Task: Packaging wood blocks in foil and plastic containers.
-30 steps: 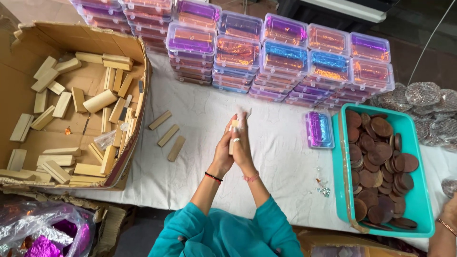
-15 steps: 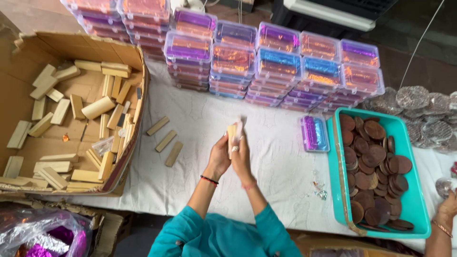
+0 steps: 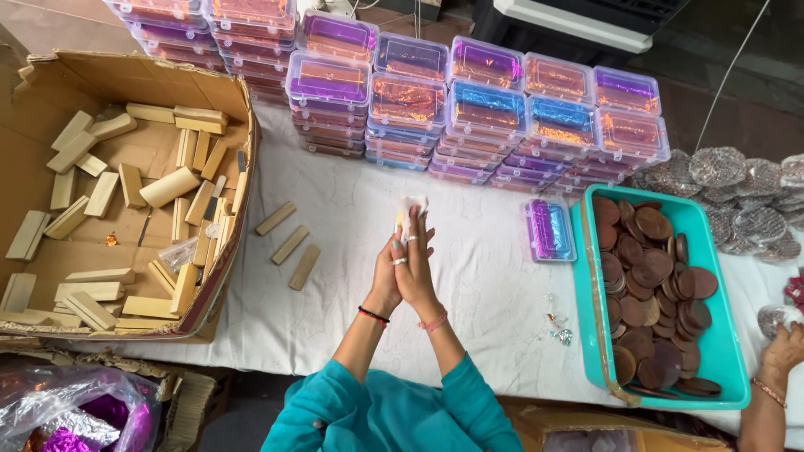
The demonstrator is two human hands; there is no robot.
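- The left hand [image 3: 388, 272] and right hand [image 3: 416, 268] were pressed palm to palm above the white tablecloth [image 3: 352, 209], fingers straight and close together.
- Between the palms was a pale wooden block [image 3: 401, 221] wrapped partly in white paper [image 3: 414, 204]; only its top end showed above the fingertips. Both hands clamped it from either side.
- The left hand carried a ring and a black-and-red wrist band; the right wrist carried a pink thread.
- Three loose wooden blocks [image 3: 291, 244] lay side by side on the cloth, to the left of the hands and well apart from them.
- A cardboard box [image 3: 226, 92] at the left edge of the table held many more blocks of the same kind, lying in disorder.
- Stacks of clear plastic cases [image 3: 469, 117] with purple, orange and blue foil inside stood along the far side of the table.
- One single case with purple foil [image 3: 549, 229] lay flat just beside a teal tray [image 3: 720, 368].
- The tray held brown round discs [image 3: 657, 276], heaped loosely.
- Foil-wrapped discs [image 3: 737, 180] lay beyond the tray at the right.
- Another person's hand [image 3: 783, 347] showed at the right edge.
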